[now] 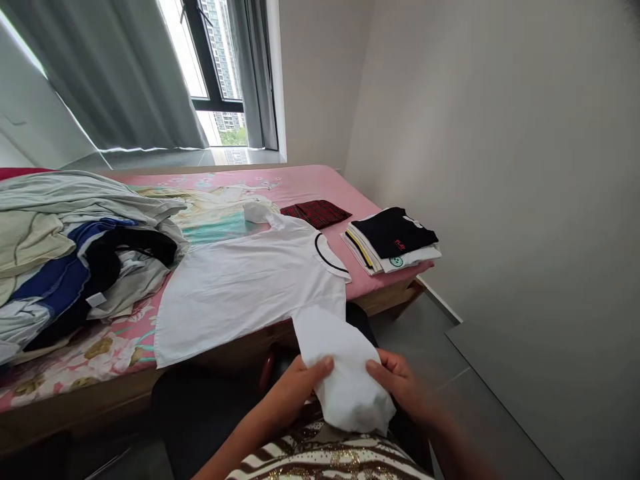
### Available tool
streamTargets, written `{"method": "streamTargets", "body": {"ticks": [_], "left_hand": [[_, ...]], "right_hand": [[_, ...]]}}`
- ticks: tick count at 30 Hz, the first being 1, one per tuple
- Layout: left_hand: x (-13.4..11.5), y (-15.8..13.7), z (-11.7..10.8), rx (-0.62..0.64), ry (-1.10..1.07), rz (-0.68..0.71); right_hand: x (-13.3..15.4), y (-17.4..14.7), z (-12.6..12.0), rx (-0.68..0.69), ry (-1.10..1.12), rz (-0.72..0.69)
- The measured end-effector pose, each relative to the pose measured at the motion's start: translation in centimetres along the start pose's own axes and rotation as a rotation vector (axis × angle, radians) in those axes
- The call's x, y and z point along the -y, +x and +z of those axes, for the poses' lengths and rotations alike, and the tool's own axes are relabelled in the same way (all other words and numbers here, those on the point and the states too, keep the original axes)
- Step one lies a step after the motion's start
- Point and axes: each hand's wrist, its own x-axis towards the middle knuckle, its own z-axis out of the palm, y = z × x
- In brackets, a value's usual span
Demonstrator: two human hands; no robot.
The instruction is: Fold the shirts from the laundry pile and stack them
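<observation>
A white T-shirt (235,280) with a black stripe round its neckline lies spread over the near edge of the bed, its neck pointing right. One sleeve hangs off the edge toward me. My left hand (305,377) pinches the left side of that sleeve between thumb and fingers. On the sleeve's opposite side, my right hand (395,377) grips the cloth the same way, thumb on top. Between the two hands the white fabric is stretched out, its lower end drooping above my lap.
To the left a heap of loose clothes (90,247) covers the bed (360,193). A dark red plaid folded piece (317,213) sits beyond the shirt's neck. Near the bed's right end is a folded stack topped by a black shirt (393,232). A wall (500,167) rises at right.
</observation>
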Motion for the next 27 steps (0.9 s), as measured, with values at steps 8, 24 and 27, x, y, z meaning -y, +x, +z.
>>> {"method": "streamTargets", "body": {"ticks": [8, 24, 27], "left_hand": [[-1.8, 3.7, 1.0, -0.19, -0.142, 0.138], [-0.7, 1.3, -0.4, -0.315, 0.521, 0.674], [-1.2, 1.5, 0.0, -0.181, 0.694, 0.795]], "right_hand": [[2.2, 2.8, 0.7, 0.015, 0.112, -0.092], [-1.1, 5.0, -1.0, -0.264, 0.325, -0.148], [-0.6, 4.9, -0.2, -0.256, 0.274, -0.17]]}}
